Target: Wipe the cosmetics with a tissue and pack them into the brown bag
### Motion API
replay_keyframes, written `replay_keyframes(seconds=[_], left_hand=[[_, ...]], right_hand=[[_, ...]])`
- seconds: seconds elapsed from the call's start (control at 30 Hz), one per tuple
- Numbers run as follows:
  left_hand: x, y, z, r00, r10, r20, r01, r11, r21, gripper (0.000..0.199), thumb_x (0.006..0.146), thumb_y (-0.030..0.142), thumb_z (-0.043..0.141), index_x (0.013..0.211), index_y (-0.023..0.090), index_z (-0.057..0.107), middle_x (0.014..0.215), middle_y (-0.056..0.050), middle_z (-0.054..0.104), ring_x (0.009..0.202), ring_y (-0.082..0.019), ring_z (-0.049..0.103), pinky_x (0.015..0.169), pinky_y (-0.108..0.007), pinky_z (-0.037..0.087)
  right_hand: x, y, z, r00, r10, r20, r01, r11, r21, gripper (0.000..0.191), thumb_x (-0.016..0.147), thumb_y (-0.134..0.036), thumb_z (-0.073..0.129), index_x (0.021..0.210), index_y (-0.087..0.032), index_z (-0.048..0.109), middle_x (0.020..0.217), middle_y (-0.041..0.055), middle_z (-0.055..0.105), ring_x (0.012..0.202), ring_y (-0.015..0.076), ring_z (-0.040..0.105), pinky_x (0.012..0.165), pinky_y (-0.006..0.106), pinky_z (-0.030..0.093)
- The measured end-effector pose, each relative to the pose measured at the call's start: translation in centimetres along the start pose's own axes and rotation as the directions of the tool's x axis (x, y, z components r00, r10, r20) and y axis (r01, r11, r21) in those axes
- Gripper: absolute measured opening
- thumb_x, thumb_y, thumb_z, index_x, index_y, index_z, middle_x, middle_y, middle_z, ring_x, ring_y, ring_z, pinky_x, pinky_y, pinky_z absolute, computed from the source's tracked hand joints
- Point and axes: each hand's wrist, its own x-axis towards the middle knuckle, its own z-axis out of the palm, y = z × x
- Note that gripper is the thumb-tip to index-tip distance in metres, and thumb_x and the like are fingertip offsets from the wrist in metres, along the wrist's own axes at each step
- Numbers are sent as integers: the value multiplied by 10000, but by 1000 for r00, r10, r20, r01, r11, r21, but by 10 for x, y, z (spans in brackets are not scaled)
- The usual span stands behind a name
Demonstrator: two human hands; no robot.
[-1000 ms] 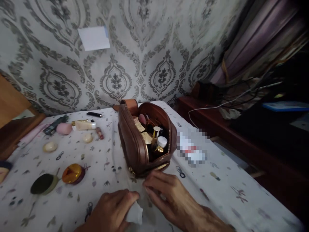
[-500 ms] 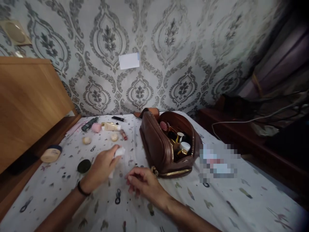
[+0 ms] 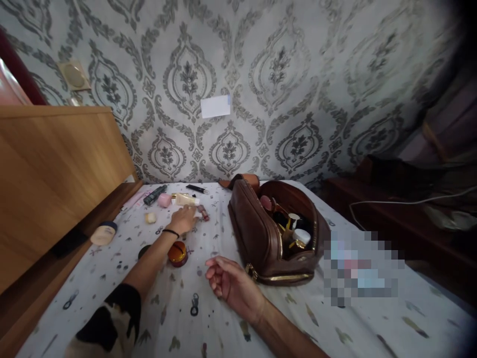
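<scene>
My left hand [image 3: 183, 220] reaches forward over the cloth, palm down and fingers apart, just in front of a cream tube [image 3: 187, 200] and beside a small reddish bottle [image 3: 203, 213]. Anything under its palm is hidden. An amber jar [image 3: 177, 253] sits near the left wrist, and a dark green round item [image 3: 144, 251] is partly behind the forearm. My right hand [image 3: 235, 289] rests palm up, empty, its fingers loosely bent and apart. Beyond it stands a brown leather bag [image 3: 257, 228], unzipped, with a white-lidded jar [image 3: 301, 236] and other cosmetics inside.
A pink item [image 3: 164, 200], a dark tube [image 3: 155, 195], a black pen-like item [image 3: 197, 189] and a small cream-coloured jar [image 3: 150, 218] lie toward the back left. A beige jar with a dark blue lid [image 3: 104, 233] is beside the wooden cabinet [image 3: 63, 184].
My left hand has moved forward toward the tube; the white tissue it held is out of sight. The amber jar now shows. My right hand has turned more palm up. The view has shifted left.
</scene>
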Motion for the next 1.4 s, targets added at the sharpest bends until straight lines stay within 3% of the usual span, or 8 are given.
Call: replay_keyframes(seconds=[0.2,0.33,0.6,0.87,0.97,1.1,1.3,1.4], left_hand=[[-1,4,7,1000,2,-31,0,998,67,411,924,263,502,1318,148,512,1250,-195,552,1126,-337,584,848,-437,518],[-4,13,4,992,110,-68,-103,989,108,480,938,131,415,1404,243,447,1338,-175,460,1208,-330,492,858,-431,519],[-4,24,3,929,369,-35,-367,928,57,246,953,172,458,1095,226,652,1216,-118,546,1210,-284,463,911,-387,496],[-41,22,-17,927,261,-270,-325,918,-229,170,983,247,431,1107,194,535,1113,-80,592,1044,-215,561,910,-345,478],[-71,28,-25,929,215,-302,-342,808,-479,217,1007,351,376,1055,185,506,938,-28,612,847,-162,593,775,-270,497],[-108,38,-20,961,168,-221,-273,429,-861,257,939,427,493,976,176,536,837,8,594,769,-144,569,687,-231,458],[-130,46,3,976,90,-201,-220,413,-884,319,895,389,526,1146,193,537,829,20,603,748,-151,561,710,-255,445],[-133,48,9,958,77,-276,-281,435,-855,221,891,379,531,1023,203,552,822,19,591,770,-152,547,748,-258,435]], right_hand=[[0,1,-1,1000,12,-18,-12,1000,19,349,674,-395,848,838,-109,733,665,19,698,508,70,586,451,170,354],[1,2,-2,1000,5,-15,-5,1000,10,338,686,-395,839,838,-114,728,669,20,695,512,67,578,458,167,350],[2,2,-2,1000,-2,-12,2,1000,18,335,680,-377,846,833,-103,731,660,25,690,507,68,570,451,171,357],[1,1,0,994,-61,-96,64,997,30,362,656,-326,883,913,-118,736,760,55,732,607,92,654,507,156,424],[0,0,3,981,-119,-153,124,992,21,461,636,-328,901,1032,-182,715,934,73,750,824,171,722,630,208,508],[-1,1,7,971,-183,-154,179,983,-40,430,624,-358,908,970,-185,720,931,42,735,788,145,702,646,225,522],[-2,13,2,952,-292,-88,248,910,-331,418,667,-476,851,879,-150,697,671,-17,645,556,90,584,516,195,433],[-1,15,-4,910,-409,-67,314,787,-531,410,705,-512,803,892,-170,679,650,-33,611,534,105,557,499,214,413]])
